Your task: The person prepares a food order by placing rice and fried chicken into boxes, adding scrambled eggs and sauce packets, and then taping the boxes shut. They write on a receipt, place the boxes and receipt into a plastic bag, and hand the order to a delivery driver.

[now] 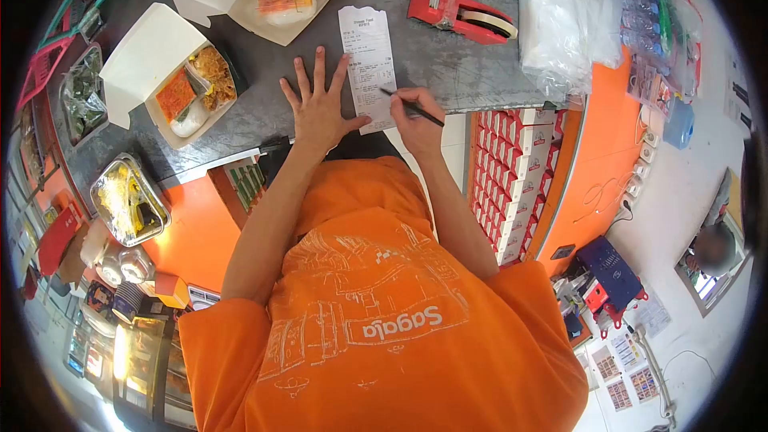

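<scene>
A long printed receipt (366, 48) lies flat on the dark table. My left hand (318, 112) is spread on the tabletop, its thumb and a fingertip at the receipt's left edge. In my right hand (419, 124) is a black pen (424, 114), its tip over the lower right part of the paper. Left of my hands stands an open white food box (128, 72) with fried chicken (212, 72), rice and an orange-red topping. Another open box (300, 28) with similar food sits farther back.
A red tape dispenser (460, 14) stands right of the receipt. Clear plastic bags (560, 20) are piled at the right edge. Foil trays with clear covers (128, 200) are on the left. Stacked red-and-white boxes (512, 184) fill a shelf below the table.
</scene>
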Demonstrator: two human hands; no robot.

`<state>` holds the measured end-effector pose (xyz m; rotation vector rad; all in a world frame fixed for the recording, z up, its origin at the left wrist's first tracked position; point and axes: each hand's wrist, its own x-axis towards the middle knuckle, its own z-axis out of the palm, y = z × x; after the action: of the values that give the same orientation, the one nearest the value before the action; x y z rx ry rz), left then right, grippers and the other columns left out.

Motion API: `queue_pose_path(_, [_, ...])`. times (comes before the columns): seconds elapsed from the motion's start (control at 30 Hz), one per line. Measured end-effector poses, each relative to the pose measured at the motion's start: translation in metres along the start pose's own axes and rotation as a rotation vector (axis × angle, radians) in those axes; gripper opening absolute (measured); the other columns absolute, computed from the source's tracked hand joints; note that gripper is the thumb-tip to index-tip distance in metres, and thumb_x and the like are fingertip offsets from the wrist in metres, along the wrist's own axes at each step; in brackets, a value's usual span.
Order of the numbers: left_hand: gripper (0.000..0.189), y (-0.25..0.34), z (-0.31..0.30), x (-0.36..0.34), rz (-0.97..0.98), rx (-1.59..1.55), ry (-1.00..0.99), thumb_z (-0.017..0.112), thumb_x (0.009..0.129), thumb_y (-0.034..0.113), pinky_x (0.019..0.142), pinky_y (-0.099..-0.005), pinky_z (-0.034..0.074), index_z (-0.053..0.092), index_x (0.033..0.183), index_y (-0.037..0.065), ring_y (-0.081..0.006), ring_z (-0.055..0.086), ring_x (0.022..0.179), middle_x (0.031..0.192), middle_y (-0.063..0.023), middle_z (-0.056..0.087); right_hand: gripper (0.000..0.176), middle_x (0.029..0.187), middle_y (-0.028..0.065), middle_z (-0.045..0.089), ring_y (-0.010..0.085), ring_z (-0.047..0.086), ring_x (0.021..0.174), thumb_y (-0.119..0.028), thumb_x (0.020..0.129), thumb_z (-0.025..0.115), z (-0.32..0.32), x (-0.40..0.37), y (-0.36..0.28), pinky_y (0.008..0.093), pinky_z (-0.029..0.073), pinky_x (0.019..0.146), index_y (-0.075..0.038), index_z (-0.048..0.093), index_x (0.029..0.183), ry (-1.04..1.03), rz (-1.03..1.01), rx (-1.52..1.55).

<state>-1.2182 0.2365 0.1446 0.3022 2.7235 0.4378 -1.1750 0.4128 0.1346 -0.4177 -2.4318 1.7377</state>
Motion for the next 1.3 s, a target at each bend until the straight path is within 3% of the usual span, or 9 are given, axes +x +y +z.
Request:
queue_pose_path(0.17, [0.119, 0.001, 0.001, -0.001, 0.000, 0.005, 0.011, 0.082, 0.056, 0.059, 0.106, -0.0735, 0.011, 0.020, 0.152, 0.028, -0.0483, 0.006, 0.143, 0.160, -0.0118, 0.008, 0.010, 0.080, 0.0088, 0.064, 0.0191, 0.063, 0.074, -0.001, 0.078, 0.070, -0.003, -0.001, 0.002, 0.0296, 0.050, 0.068, -0.003, 0.062, 0.084, -0.141, -0.192, -0.193])
queue_pose_path(0.5, [0.119, 0.001, -0.001, -0.001, -0.004, 0.022, -0.010, 0.081, 0.057, 0.060, 0.106, -0.0734, 0.012, 0.018, 0.152, 0.028, -0.0483, 0.007, 0.143, 0.160, -0.0116, 0.007, 0.011, 0.078, 0.0085, 0.064, 0.0224, 0.061, 0.074, -0.001, 0.076, 0.070, -0.007, -0.006, 0.002, 0.0323, 0.048, 0.067, -0.003, 0.061, 0.082, -0.013, 0.022, -0.090])
queue_pose_path(0.63, [0.120, 0.001, -0.002, -0.001, -0.002, 0.026, -0.016, 0.081, 0.057, 0.060, 0.106, -0.0731, 0.012, 0.016, 0.153, 0.029, -0.0479, 0.005, 0.144, 0.160, -0.0115, 0.006, 0.010, 0.082, 0.0084, 0.064, 0.0225, 0.061, 0.073, -0.002, 0.078, 0.070, -0.015, -0.007, 0.001, 0.0347, 0.049, 0.070, -0.004, 0.061, 0.081, -0.238, -0.273, -0.302])
queue_pose_path(0.77, [0.120, 0.001, -0.003, -0.001, -0.014, 0.042, -0.043, 0.081, 0.057, 0.060, 0.106, -0.0728, 0.012, 0.016, 0.153, 0.029, -0.0474, 0.004, 0.144, 0.160, -0.0114, 0.005, 0.009, 0.085, 0.0087, 0.065, 0.0210, 0.062, 0.076, -0.008, 0.082, 0.071, -0.018, -0.001, 0.007, 0.0316, 0.049, 0.068, -0.004, 0.064, 0.082, 0.065, -0.066, -0.242])
queue_pose_path(0.97, [0.118, -0.001, 0.002, -0.003, -0.025, 0.036, 0.008, 0.082, 0.056, 0.059, 0.106, -0.0724, 0.013, 0.020, 0.152, 0.028, -0.0469, 0.007, 0.144, 0.160, -0.0121, 0.008, 0.035, 0.066, 0.0114, 0.067, 0.0212, 0.064, 0.055, -0.031, 0.088, 0.070, -0.002, 0.031, -0.018, 0.0329, 0.049, 0.055, 0.002, 0.065, 0.076, -0.261, 0.230, -0.409])
queue_pose_path(1.03, [0.119, -0.008, 0.004, -0.002, 0.036, -0.048, 0.057, 0.083, 0.055, 0.056, 0.103, -0.0760, 0.013, 0.022, 0.152, 0.025, -0.0500, 0.007, 0.142, 0.160, -0.0121, 0.007, 0.044, 0.061, 0.0171, 0.063, 0.0342, 0.064, 0.059, -0.041, 0.087, 0.067, 0.020, 0.041, -0.005, 0.0426, 0.049, 0.057, -0.001, 0.065, 0.070, -0.281, 0.039, -0.471])
queue_pose_path(1.13, [0.092, -0.027, -0.018, -0.015, 0.020, -0.026, 0.191, 0.083, 0.063, 0.044, 0.105, -0.0655, 0.025, 0.042, 0.142, 0.020, -0.0440, 0.025, 0.140, 0.153, -0.0157, 0.029, 0.043, 0.062, 0.0191, 0.063, 0.0370, 0.063, 0.059, -0.041, 0.086, 0.068, 0.047, 0.051, -0.027, 0.0434, 0.049, 0.057, -0.001, 0.065, 0.069, -0.444, -0.002, -0.777])
queue_pose_path(1.2, [0.049, -0.058, -0.033, -0.031, 0.039, -0.909, 0.041, 0.078, 0.071, 0.021, 0.096, -0.0503, 0.042, 0.061, 0.116, 0.012, -0.0370, 0.053, 0.118, 0.126, -0.0170, 0.058, 0.041, 0.064, 0.0169, 0.065, 0.0355, 0.063, 0.056, -0.038, 0.087, 0.068, 0.062, 0.051, -0.059, 0.0443, 0.049, 0.056, 0.000, 0.065, 0.073, -0.478, 0.120, -0.770])
queue_pose_path(1.3, [0.023, -0.110, -0.083, -0.066, -0.138, -0.385, 1.012, 0.071, 0.074, 0.003, 0.082, -0.0394, 0.046, 0.061, 0.095, 0.004, -0.0310, 0.060, 0.092, 0.095, -0.0139, 0.062, 0.039, 0.081, 0.0204, 0.068, 0.0351, 0.067, 0.068, -0.036, 0.089, 0.065, 0.120, 0.030, -0.103, 0.0421, 0.052, 0.065, 0.003, 0.065, 0.095, -0.570, 0.133, -0.310])
